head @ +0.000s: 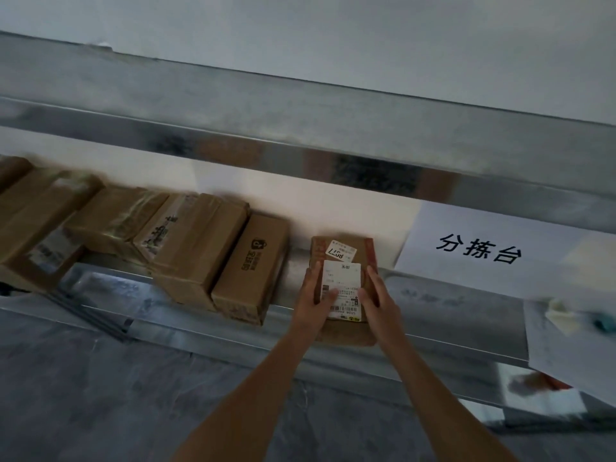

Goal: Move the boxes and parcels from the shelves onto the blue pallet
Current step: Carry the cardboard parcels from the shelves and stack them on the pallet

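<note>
- The small cardboard parcel lies flat on the metal shelf, apart from the row of boxes to its left; its near end juts past the front lip.
- The left hand and the right hand clamp its two long sides, thumbs on the white shipping label.
- It looks light and stiff, probably thin board; the taped faces may be slick.
- The side-edge grip suits it; squeezing harder risks denting the walls.
- The blue pallet is out of view.
</note>
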